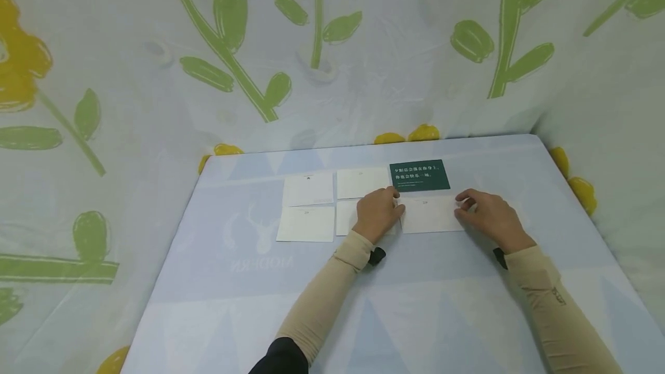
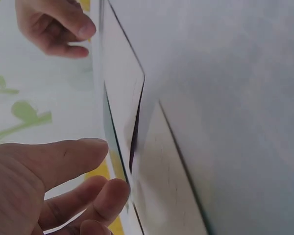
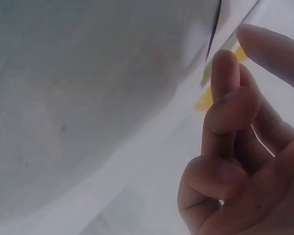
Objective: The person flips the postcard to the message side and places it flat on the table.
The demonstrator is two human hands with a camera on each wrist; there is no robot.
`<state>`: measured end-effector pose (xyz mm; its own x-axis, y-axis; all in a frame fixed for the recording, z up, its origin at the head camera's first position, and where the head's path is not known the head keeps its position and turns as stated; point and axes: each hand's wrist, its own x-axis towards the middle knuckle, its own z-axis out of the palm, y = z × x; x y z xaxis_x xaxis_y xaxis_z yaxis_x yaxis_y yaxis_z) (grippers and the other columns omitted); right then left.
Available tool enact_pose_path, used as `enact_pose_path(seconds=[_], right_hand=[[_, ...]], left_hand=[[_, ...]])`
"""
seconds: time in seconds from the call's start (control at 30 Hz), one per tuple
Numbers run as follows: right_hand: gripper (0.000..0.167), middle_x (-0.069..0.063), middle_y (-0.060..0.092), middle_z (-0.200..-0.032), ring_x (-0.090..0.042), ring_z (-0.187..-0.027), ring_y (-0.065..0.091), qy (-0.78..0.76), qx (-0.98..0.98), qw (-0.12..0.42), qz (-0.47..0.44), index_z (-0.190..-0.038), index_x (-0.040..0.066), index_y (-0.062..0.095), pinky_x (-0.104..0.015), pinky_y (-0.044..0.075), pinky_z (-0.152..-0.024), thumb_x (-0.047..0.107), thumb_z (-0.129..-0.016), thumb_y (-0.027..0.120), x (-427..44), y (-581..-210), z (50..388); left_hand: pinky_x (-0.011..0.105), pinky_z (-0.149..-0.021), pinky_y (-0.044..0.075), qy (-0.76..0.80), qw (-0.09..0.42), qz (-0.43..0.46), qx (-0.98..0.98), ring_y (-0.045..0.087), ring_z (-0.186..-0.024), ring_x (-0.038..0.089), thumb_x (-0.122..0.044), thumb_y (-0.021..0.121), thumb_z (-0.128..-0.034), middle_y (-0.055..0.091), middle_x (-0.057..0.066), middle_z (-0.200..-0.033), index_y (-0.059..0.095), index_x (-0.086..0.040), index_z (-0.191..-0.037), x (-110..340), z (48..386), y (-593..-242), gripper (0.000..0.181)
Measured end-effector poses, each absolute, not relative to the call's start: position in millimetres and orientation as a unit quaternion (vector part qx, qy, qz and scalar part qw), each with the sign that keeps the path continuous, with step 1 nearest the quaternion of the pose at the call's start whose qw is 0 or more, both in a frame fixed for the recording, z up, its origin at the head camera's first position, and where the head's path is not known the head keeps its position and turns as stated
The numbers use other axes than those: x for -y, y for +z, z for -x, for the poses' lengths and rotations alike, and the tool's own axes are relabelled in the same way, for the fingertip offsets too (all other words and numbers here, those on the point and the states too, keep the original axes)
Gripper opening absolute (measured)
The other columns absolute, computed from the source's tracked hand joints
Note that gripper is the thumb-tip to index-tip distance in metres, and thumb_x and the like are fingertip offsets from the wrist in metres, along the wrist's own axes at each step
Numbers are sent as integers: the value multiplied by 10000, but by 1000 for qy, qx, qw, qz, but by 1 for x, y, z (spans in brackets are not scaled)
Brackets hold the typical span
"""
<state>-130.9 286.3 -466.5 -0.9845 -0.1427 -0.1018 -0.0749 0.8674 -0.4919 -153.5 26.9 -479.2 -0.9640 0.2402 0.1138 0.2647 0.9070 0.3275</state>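
Observation:
Beside the left edge of a white card point(image 1: 433, 214) is my left hand point(image 1: 377, 212), partly covering the white card point(image 1: 345, 219) under it. In the left wrist view the thumb and bent fingers of that hand stand apart, with nothing pinched between them. The near edge of a card point(image 2: 125, 68) looks slightly raised off the table there. At the right end of the same white card is my right hand point(image 1: 490, 216), its fingers loosely bent and holding nothing. Above that card lies a dark green card point(image 1: 419, 175) with white writing.
More white cards lie to the left: one upper middle point(image 1: 362, 182), one upper left point(image 1: 307, 189) and one lower left point(image 1: 305, 224), forming two rows. The table point(image 1: 415, 305) has a pale blue patterned cover. Flower-printed cloth point(image 1: 384, 97) hangs behind and beside it.

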Motion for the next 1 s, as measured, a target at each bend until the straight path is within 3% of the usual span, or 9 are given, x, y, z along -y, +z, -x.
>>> enact_pose_path(seconds=[0.43,0.7,1.0], right_hand=[[448,-181,674,-1136,-300,-874,578,-264,-963,16,50,-1336,43,576,-330,455,-599,232,-952,707,-301,-463,130],[628,-252,566,-1323,-407,-1052,559,-272,-961,37,37,-1463,37,460,-505,516,-737,285,-951,727,-305,-459,134],[682,-254,517,-1394,-432,-1154,511,-279,-958,30,62,-1501,37,426,-608,483,-858,256,-940,746,-310,-458,137]], left_hand=[[222,-617,497,-197,46,136,970,659,-838,97,-379,742,-921,744,-61,-972,756,-185,-1161,-4,165,-475,309],[247,-637,497,-193,47,149,969,623,-872,139,-428,769,-892,726,-37,-1030,726,-187,-1212,5,179,-478,403],[267,-859,488,-145,24,231,962,571,-1038,164,-476,742,-910,674,-22,-1206,660,-189,-1332,5,202,-479,517]])
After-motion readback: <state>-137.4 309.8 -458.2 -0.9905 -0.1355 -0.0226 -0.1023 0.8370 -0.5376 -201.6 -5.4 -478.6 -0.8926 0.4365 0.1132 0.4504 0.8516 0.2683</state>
